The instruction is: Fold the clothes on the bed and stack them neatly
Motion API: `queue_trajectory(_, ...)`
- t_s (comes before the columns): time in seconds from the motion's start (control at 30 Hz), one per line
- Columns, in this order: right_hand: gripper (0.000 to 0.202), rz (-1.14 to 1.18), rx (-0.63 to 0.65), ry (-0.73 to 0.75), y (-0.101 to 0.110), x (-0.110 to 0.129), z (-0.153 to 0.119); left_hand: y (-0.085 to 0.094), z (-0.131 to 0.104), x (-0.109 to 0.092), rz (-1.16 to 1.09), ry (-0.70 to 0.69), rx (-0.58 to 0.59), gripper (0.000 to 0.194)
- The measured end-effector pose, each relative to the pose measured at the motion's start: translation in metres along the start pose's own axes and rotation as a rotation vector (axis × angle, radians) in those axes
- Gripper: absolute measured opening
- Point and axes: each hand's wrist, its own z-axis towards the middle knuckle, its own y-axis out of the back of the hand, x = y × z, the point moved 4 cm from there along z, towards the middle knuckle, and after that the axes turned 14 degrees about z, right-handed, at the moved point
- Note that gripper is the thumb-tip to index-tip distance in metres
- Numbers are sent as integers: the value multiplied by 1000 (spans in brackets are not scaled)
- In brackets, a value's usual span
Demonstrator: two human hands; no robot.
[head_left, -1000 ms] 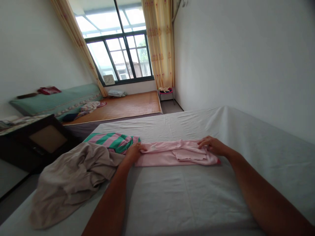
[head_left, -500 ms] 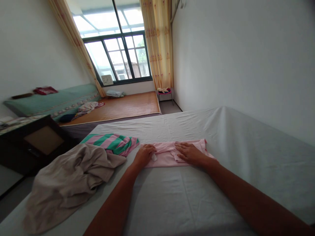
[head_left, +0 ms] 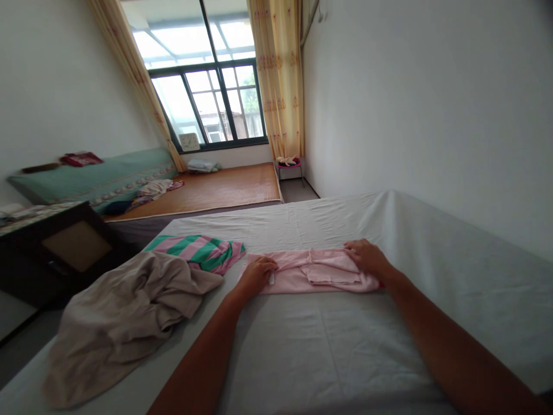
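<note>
A pink garment (head_left: 298,279), folded into a long flat strip, lies across the pale sheet in front of me. My left hand (head_left: 258,274) rests on its left end, fingers lying over the cloth beside a small white tag (head_left: 272,278). At the right end, my right hand (head_left: 366,256) touches the far edge of the cloth with its fingers bent; whether it pinches the fabric is too small to tell. A smaller folded flap shows on top of the strip, left of my right hand.
A crumpled beige cloth (head_left: 125,317) and a green-and-pink striped cloth (head_left: 194,249) lie at the left of the bed sheet (head_left: 294,351). A dark cabinet (head_left: 73,248) stands beyond them. Behind is another bed (head_left: 228,184) near the window; a white wall (head_left: 432,115) rises at right.
My right hand has moved right, from the middle of the pink garment to its right end, uncovering the folded flap. My left hand has stayed nearly where it was.
</note>
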Motion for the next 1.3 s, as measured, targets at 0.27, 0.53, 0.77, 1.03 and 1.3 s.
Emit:
queue_trajectory(0.27, 57, 121, 49, -363, 17, -43, -12, 5, -1, -1, 5, -6, -7, 30)
queue_trajectory(0.53, 51, 64, 237, -326, 11, -26, -15, 13, -9, 27, 54, 202, -111, 33)
queue_trajectory(0.77, 30, 318, 84, -273, 7, -2, -23, 26, -19, 48, 33, 298, -268, 30)
queue_trajectory(1.03, 45, 965, -74, -291, 7, 67, 1, 34, -31, 78, -190, 473, -463, 25)
queue_trajectory(1.3, 41, 1042, 97, -175, -105, 200, 52, 29, -37, 92, -482, 601, -557, 23)
